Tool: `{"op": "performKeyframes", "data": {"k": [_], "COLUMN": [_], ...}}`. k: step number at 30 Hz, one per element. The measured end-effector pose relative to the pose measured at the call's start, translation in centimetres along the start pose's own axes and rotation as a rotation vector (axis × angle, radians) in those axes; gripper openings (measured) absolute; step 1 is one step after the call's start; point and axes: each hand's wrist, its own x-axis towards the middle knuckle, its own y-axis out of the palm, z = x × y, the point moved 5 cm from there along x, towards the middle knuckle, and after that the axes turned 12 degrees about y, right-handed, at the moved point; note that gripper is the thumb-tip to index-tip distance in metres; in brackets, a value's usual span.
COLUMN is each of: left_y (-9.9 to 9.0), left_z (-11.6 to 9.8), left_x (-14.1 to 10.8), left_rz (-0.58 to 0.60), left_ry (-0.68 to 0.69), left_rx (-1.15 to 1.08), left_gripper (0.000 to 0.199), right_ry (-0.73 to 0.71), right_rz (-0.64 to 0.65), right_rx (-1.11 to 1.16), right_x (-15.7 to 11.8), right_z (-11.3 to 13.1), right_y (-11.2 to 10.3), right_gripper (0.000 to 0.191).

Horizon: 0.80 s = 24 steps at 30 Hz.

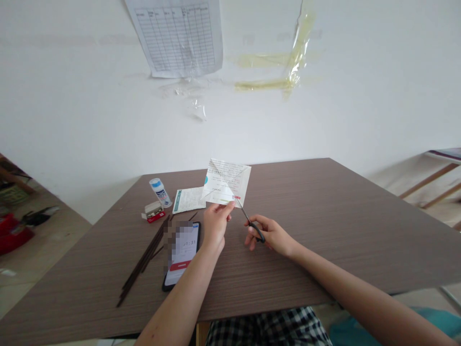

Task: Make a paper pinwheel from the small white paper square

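My left hand (216, 223) pinches the lower edge of a folded sheet of printed paper (228, 178), holding it up above the table. The paper shows diagonal creases, small print and a red mark near its lower right. My right hand (270, 233) has its fingers in the black handles of a pair of scissors (247, 214). The scissors' tip meets the paper's lower edge, just right of my left thumb. Whether the blades are spread or have cut into the paper I cannot tell.
On the brown table (324, 202), left of my hands, are a phone (185, 259), thin dark sticks (144, 262), a small red-and-white box (154, 212), a white bottle with a blue cap (161, 193) and a printed packet (189, 199). A white wall stands behind.
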Motion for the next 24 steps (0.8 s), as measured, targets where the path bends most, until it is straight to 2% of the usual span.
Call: {"op": "performKeyframes", "data": {"k": [11,24], "left_y": [-0.3,-0.27], "left_z": [-0.52,-0.44], "left_x": [0.17,0.31], "left_rz": [-0.08,-0.074], "left_ry": [0.027,0.02], "left_rx": [-0.077,-0.085], "left_gripper": [0.045,0.049], "right_ry": [0.008,0.017], "right_rz": [0.043,0.042], "right_rx": [0.013,0.01], "right_x": [-0.28,-0.08], "right_z": [0.05,-0.36], "right_y": [0.14,-0.09], "right_gripper": [0.062,0.063]}}
